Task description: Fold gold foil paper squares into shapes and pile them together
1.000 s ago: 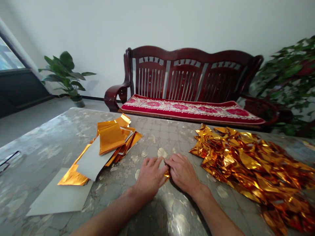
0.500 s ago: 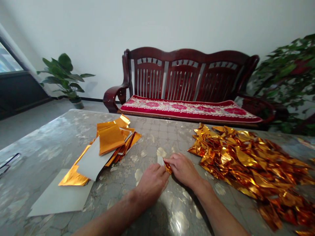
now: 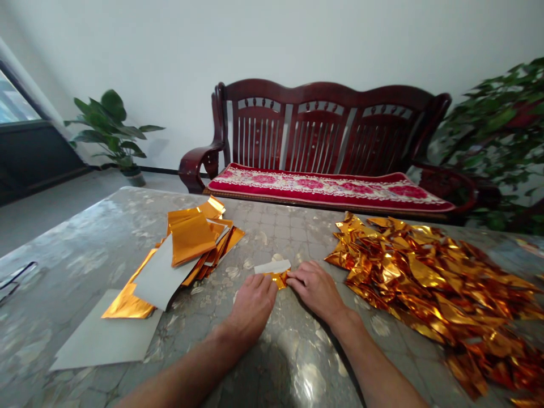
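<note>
Between my two hands, a small sheet of gold foil paper (image 3: pixel 279 279) lies on the table, partly folded, with a strip of its pale back showing along the far side. My left hand (image 3: pixel 255 297) has its fingers closed over the left end of the paper. My right hand (image 3: pixel 313 287) pinches the right end with thumb and forefinger. To the left lies a loose stack of flat gold foil sheets (image 3: pixel 193 239), some turned pale side up. A large heap of folded gold foil pieces (image 3: pixel 425 272) spreads over the right side.
A patterned, glossy cover lies over the table (image 3: pixel 204 334). A pair of glasses (image 3: pixel 19 277) rests at the left edge. Behind the table stands a dark wooden bench (image 3: pixel 293 136) with a red floral cushion (image 3: pixel 331 187). Potted plants (image 3: pixel 113 130) stand at both sides.
My left hand has shifted left and a little toward me, away from my right hand. More of the gold paper and its pale strip now shows between them.
</note>
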The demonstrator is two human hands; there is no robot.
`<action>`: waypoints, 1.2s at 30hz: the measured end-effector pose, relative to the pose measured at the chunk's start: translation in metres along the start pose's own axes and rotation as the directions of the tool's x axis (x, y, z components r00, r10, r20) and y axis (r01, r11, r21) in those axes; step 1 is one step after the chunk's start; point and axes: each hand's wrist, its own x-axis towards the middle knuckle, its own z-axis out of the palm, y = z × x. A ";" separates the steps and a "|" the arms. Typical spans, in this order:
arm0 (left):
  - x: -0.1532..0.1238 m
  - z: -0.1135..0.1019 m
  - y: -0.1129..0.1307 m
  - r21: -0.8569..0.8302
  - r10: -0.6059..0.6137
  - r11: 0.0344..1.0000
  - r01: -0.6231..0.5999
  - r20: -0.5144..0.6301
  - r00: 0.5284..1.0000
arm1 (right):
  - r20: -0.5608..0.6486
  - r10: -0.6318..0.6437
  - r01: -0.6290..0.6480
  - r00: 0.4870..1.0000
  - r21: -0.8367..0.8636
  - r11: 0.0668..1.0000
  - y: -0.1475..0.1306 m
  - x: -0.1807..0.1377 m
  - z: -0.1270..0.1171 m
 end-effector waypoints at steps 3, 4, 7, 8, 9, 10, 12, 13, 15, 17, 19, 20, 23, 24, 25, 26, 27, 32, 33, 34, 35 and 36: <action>-0.001 0.003 0.002 0.004 0.013 1.000 -0.013 -0.012 1.000 | -0.048 -0.019 0.021 0.999 0.039 0.999 0.001 0.000 0.003; -0.001 0.003 0.002 0.003 0.018 1.000 -0.018 -0.018 1.000 | -0.057 -0.026 0.029 0.998 0.054 0.998 0.001 0.000 0.004; -0.003 0.003 0.001 0.007 0.027 1.000 -0.027 -0.028 0.999 | -0.060 -0.033 0.038 0.998 0.082 0.996 0.003 0.000 0.005; -0.003 0.003 0.001 0.011 0.028 1.000 -0.027 -0.026 0.999 | -0.059 -0.030 0.035 0.998 0.087 0.996 0.003 0.000 0.005; -0.003 0.003 0.002 0.015 0.029 0.999 -0.028 -0.019 0.999 | -0.057 -0.025 0.030 0.998 0.090 0.996 0.004 0.000 0.005; -0.003 0.003 0.002 0.019 0.029 0.999 -0.028 -0.009 1.000 | -0.055 -0.016 0.021 0.998 0.091 0.996 0.004 0.000 0.006; -0.004 0.003 0.004 0.025 0.031 0.999 -0.031 0.016 0.999 | -0.050 0.008 -0.003 0.999 0.095 0.995 0.004 0.000 0.007; -0.004 0.004 0.005 0.029 0.032 0.999 -0.033 0.026 0.999 | -0.049 0.020 -0.015 0.999 0.098 0.995 0.004 0.000 0.008; -0.004 0.004 0.007 0.036 0.034 0.999 -0.035 0.033 0.999 | -0.050 0.040 -0.035 0.998 0.104 0.994 0.003 0.002 0.010; -0.004 0.005 0.007 0.034 0.036 0.999 -0.037 0.032 0.999 | -0.049 0.047 -0.042 0.998 0.103 0.994 0.002 0.003 0.011; -0.004 0.005 0.007 0.022 0.032 0.999 -0.033 0.036 0.999 | -0.041 0.023 -0.018 0.999 0.111 0.994 0.003 0.005 0.011; -0.004 0.005 0.007 0.015 0.032 0.999 -0.032 0.035 0.999 | -0.036 -0.001 0.006 0.999 0.124 0.992 0.004 0.006 0.010; -0.004 0.005 0.006 -0.005 0.044 0.999 -0.044 0.007 0.999 | -0.005 -0.083 0.082 0.997 0.179 0.980 0.008 0.010 0.010; -0.005 0.004 0.005 -0.009 0.046 0.999 -0.046 -0.006 0.999 | 0.013 -0.097 0.093 0.995 0.194 0.977 0.009 0.011 0.010; -0.005 0.004 0.005 -0.012 0.046 0.999 -0.046 -0.016 0.999 | 0.031 -0.103 0.094 0.994 0.206 0.974 0.011 0.013 0.009; -0.005 0.004 0.005 -0.014 0.044 0.999 -0.044 -0.020 0.999 | 0.048 -0.101 0.089 0.994 0.220 0.972 0.013 0.014 0.010; -0.005 0.004 0.005 -0.017 0.040 0.999 -0.040 -0.019 0.999 | 0.060 -0.094 0.078 0.994 0.235 0.969 0.014 0.015 0.010; -0.004 0.006 0.004 -0.023 0.041 0.999 -0.041 -0.024 0.999 | 0.079 -0.037 0.009 0.996 0.325 0.946 0.017 0.020 0.010; -0.004 0.006 0.004 -0.020 0.042 0.999 -0.042 -0.030 0.999 | 0.079 -0.025 -0.004 0.997 0.340 0.941 0.016 0.021 0.010; -0.003 0.006 0.004 -0.015 0.044 0.999 -0.045 -0.033 0.998 | 0.079 -0.011 -0.018 0.997 0.350 0.937 0.016 0.021 0.010; -0.003 0.006 0.004 -0.010 0.046 0.999 -0.047 -0.031 0.998 | 0.078 0.005 -0.033 0.997 0.355 0.934 0.015 0.021 0.010; -0.003 0.005 0.005 -0.004 0.048 0.999 -0.048 -0.025 0.999 | 0.079 0.021 -0.048 0.997 0.354 0.934 0.015 0.022 0.010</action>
